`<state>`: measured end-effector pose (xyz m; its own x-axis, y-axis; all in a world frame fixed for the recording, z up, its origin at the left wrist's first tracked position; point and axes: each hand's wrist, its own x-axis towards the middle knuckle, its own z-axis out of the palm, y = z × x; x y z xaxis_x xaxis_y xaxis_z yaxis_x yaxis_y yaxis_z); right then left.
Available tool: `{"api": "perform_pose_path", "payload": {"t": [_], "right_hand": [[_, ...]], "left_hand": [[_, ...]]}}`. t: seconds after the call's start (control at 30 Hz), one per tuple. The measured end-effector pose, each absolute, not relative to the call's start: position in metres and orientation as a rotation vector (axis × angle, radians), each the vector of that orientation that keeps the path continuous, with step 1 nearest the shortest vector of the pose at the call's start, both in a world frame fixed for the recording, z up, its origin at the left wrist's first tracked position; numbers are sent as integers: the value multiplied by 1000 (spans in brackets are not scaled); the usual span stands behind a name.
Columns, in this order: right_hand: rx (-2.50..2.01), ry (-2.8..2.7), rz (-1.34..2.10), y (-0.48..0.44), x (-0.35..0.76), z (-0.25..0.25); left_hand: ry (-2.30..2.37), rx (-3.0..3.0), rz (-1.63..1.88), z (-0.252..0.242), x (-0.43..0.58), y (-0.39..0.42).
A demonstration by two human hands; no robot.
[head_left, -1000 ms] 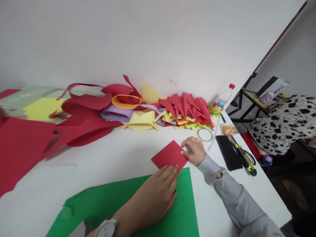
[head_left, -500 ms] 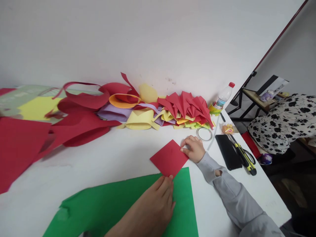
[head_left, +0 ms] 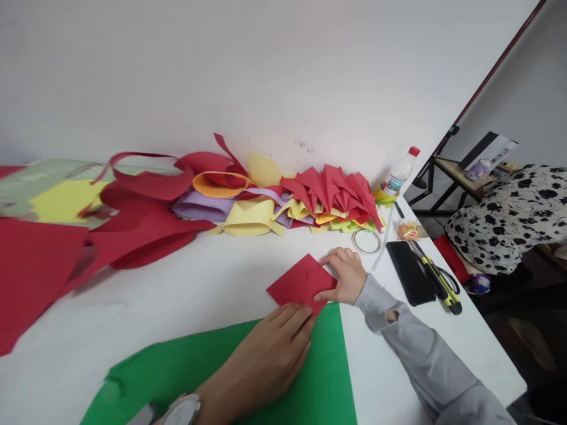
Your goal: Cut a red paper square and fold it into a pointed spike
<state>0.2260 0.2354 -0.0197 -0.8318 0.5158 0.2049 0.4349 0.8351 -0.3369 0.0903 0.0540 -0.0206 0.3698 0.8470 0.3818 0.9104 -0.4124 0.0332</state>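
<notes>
A red sheet of square paper (head_left: 295,283) lies on the white table with one corner pointing towards me, its lower part over the edge of a green paper sheet (head_left: 334,366). My left hand (head_left: 274,348), a watch (head_left: 183,409) at its wrist, has its fingers together and their tips on the red square's near edges, holding it down. At the right corner, my right hand (head_left: 348,276) grips the square, its thumb lying over the paper. A faint crease shows near the middle of the square. The corner under my hands is partly hidden.
Folded red, purple and yellow paper pieces (head_left: 248,215) line the wall. At right are a tape roll (head_left: 366,241), black phone (head_left: 410,274), yellow-black scissors (head_left: 427,260), wrapped snack (head_left: 408,231) and bottle (head_left: 401,171). A person in a flowered garment (head_left: 509,221) is beyond the table.
My right thumb has moved down and left over the red paper. My left hand has shifted slightly up and lies further across the near edge; its watch now shows.
</notes>
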Motion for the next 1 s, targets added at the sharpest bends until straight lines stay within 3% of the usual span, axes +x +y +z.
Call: {"api": "perform_pose_path", "payload": {"t": [0.53,1.0], "right_hand": [[-933,-2659,650,243,220,-18],[-964,-2689,619,246,217,-23]], "left_hand": [[-1565,-2370,-441,-23,104,49],[-1513,-2237,-610,-32,113,43]]}}
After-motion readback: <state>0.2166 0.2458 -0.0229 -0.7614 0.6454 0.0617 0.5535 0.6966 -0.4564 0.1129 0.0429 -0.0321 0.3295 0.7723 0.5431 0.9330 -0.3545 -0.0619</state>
